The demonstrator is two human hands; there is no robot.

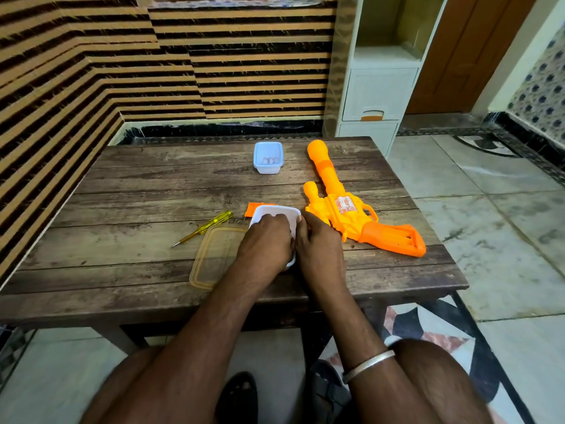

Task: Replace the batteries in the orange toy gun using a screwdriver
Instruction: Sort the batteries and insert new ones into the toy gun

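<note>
Yellow screwdriver [203, 228] lies left of centre on the bench [137, 185]. Left hand [266, 240] curls into a white tub [275, 211], grasp hidden; right hand [318, 243] grips its rim. The orange 2-barrelled toy gun [345, 209] lies flat near the right edge.

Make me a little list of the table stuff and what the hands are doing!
toy gun: orange, lying right on the table, untouched
screwdriver: yellow, lying left, untouched
white tub: open, under both hands
left hand: reaching into the tub; fingertips hidden
right hand: holding the tub's right side
clear lid: beside the tub, left
blue tub: far side, small things inside
</note>
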